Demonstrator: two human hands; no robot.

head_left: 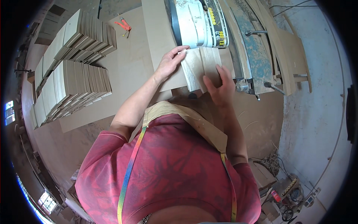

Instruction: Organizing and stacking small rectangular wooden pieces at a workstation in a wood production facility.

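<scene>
A small bundle of thin, pale wooden boards is between my two hands, tilted in front of my body. At its upper left edge, my left hand grips it with thumb and fingers. My right hand holds its right side, thumb at the near edge and fingers along the right edge. Just beyond the boards is a white and black machine-like or container-like object with yellow markings, its kind unclear. Brown sheets lie beneath my left wrist.
Tall stacks of thin wooden boards stand at the left. Red-handled pliers lie on the brown surface beyond them. On the right is a worn blue metal machine bed with a protruding handle, beside a pale wall. Cables and clutter sit at lower right.
</scene>
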